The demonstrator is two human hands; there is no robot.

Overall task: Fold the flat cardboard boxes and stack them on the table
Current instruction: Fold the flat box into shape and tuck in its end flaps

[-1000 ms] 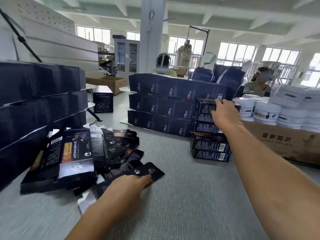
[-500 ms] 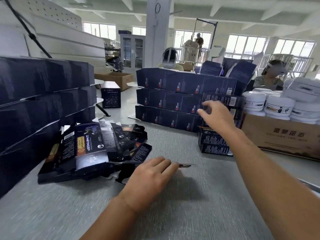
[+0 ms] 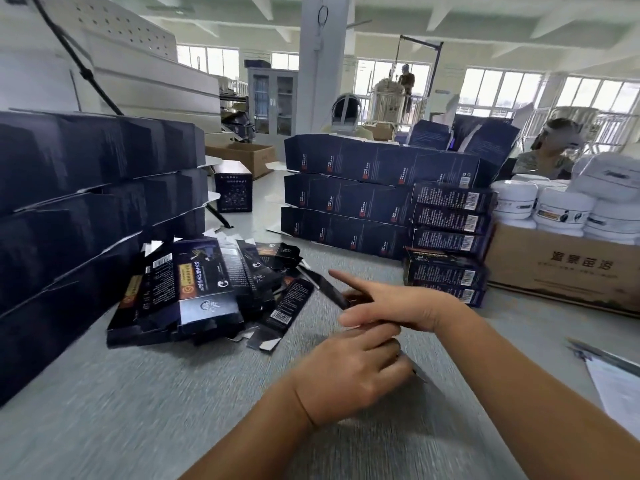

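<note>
The flat carton (image 3: 323,286) I am working on is a thin dark blank, held just above the grey table (image 3: 138,410), in the middle and near me. My left hand (image 3: 349,372) grips its near end with the fingers curled over it; a dark corner pokes out past the knuckles on the right. My right hand (image 3: 394,306) lies across the blank just beyond the left one, fingers stretched out to the left. The blank runs between the upper finger and the others, but I cannot tell from here whether that hand is pinching it or only resting against it.

Left of my hands, a loose heap of flat cartons (image 3: 194,289) lies fanned on the table, barcodes and orange labels showing. Right of them, a stack of folded small boxes (image 3: 450,237) stands several high with barcoded sides towards me, its lower boxes slightly askew. Touching that stack on its left are three rows of larger navy boxes (image 3: 346,195). A tall stack of big dark boxes (image 3: 86,202) fills the left edge.

To the far right, a brown shipping carton (image 3: 554,268) holds white jars (image 3: 561,209). A sheet of paper (image 3: 620,386) lies at the right edge of the table.
</note>
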